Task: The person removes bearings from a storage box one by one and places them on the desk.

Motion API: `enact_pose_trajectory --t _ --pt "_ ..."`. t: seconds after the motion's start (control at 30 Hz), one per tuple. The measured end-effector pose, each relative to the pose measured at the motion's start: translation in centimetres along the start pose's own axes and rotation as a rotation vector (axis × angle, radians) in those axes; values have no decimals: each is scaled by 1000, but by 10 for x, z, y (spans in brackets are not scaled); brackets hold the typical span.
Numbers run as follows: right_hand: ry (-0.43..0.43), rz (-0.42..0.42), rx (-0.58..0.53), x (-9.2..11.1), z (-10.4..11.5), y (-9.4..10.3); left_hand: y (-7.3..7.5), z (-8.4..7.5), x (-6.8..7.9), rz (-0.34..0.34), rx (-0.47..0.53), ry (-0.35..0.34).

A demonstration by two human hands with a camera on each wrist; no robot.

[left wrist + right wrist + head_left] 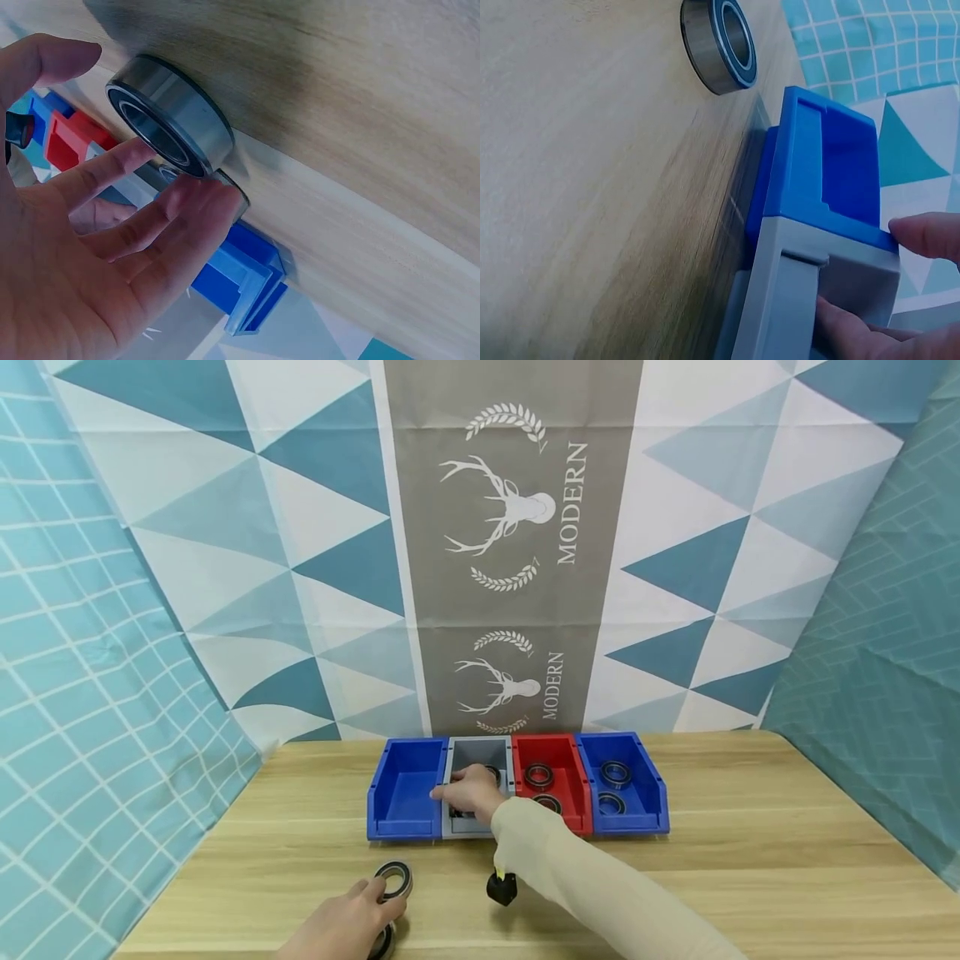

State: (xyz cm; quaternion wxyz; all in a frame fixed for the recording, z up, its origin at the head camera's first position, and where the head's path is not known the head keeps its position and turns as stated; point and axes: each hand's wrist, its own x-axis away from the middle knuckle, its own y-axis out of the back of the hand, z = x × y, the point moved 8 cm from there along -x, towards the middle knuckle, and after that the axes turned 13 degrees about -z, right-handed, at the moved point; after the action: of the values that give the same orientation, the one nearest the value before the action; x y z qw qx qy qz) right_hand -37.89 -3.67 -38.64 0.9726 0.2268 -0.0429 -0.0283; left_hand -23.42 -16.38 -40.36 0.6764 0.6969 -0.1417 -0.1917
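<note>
My left hand (348, 920) is at two ball bearings on the table. In the left wrist view its thumb stands apart, while its fingers reach the near bearing (184, 105); a second bearing (238, 201) shows partly behind the fingertips. Head view: one bearing (407, 880) lies beyond the fingertips, the other (387, 942) is partly covered by the hand. My right hand (474, 789) reaches into the grey bin (480, 748), its thumb (930, 234) over the wall shared with the left blue bin (791, 165). Its fingertips are hidden inside, with bearings partly showing around them.
Right of the grey bin stand a red bin (573, 783) and another blue bin (651, 785), each with two bearings. The bins form a row before the patterned backdrop (510, 685). A black object (502, 888) shows below the right sleeve.
</note>
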Motion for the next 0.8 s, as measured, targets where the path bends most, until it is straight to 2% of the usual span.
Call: enact_pose_trajectory --t 0.2,0.53,0.63,0.8 --pt "24 -20 12 3 3 2 10 -7 2 -67 -61 -58" --pt "54 -10 34 10 5 2 17 -13 5 -145 -149 -132" --pt "67 -15 55 11 7 5 19 -14 6 -157 -144 -140" --pt "95 -19 84 12 9 13 19 -13 6 -135 -115 -126"
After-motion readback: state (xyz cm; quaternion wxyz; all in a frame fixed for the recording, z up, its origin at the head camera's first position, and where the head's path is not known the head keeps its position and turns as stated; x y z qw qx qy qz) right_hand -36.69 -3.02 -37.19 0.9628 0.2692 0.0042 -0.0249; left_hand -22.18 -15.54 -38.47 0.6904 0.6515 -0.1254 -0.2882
